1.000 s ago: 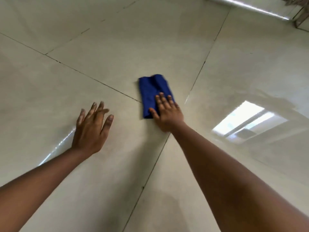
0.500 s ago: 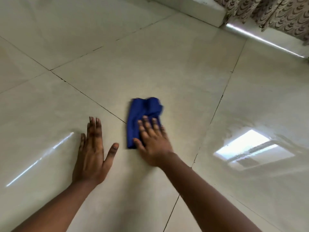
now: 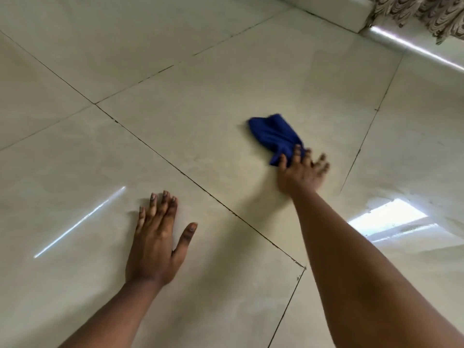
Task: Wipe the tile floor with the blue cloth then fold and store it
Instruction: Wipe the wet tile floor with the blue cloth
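Out on the far tile, right hand, fingers spread, pins just the near corner of the bunched blue cloth; left hand flat, open, empty on the glossy tile floor. Risk imo: cloth slips free mid-stroke w/ so little under the palm.

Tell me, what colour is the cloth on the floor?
The cloth is deep blue, plain with no pattern. It shows clearly in the head view, under the right hand.
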